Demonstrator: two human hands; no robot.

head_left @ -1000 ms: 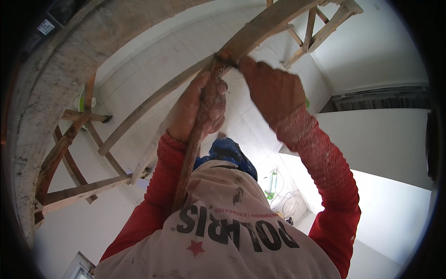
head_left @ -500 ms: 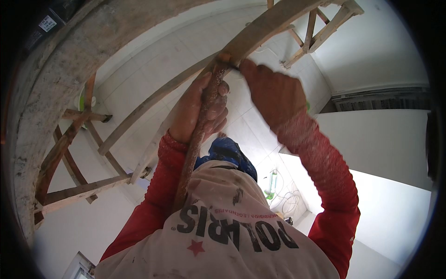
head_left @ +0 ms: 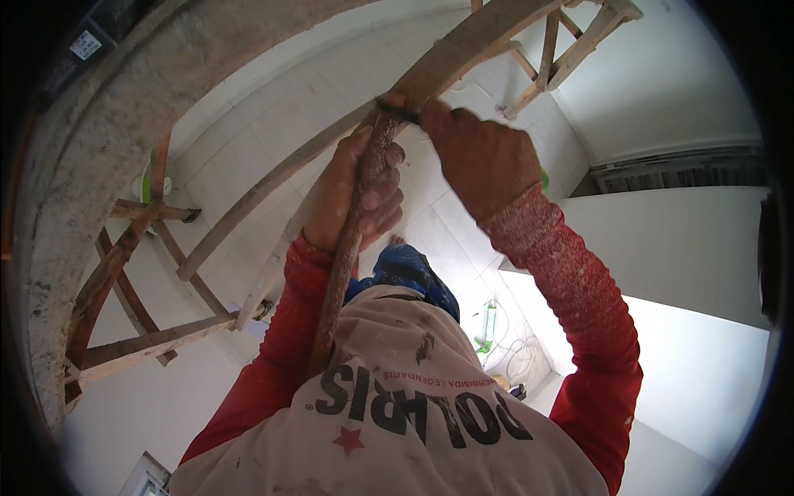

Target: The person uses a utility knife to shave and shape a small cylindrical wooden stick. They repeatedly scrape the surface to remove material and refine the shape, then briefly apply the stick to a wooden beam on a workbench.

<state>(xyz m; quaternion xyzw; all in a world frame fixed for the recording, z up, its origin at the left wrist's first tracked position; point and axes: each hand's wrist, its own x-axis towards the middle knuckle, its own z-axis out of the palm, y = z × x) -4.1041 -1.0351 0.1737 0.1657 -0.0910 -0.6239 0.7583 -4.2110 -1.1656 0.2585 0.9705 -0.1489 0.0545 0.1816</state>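
Observation:
A long wooden pole (head_left: 341, 277), speckled with white, runs slanting up from beside my body to a wooden beam. My left hand (head_left: 372, 194) is wrapped round its upper part, the fingers closed over the right side. My right hand (head_left: 484, 161) is closed in a fist at the upper right, on the handle end of a thin dark blade-like tool (head_left: 404, 110). That tool lies across the top end of the pole, where the wood looks bare and orange-brown. Its handle is hidden in my fist, so its exact kind is unclear.
A wide, stained plank (head_left: 87, 165) curves along the left and top. Wooden trestle legs (head_left: 153, 341) stand at the left, and another wooden frame (head_left: 571, 66) at the upper right. Below, on the tiled floor (head_left: 256, 124), are a green-and-clear bottle (head_left: 488, 324) and loose cable (head_left: 521, 361).
My right hand has shifted slightly left, and the dark tool now reaches across the pole's top end. My left hand keeps its hold on the pole.

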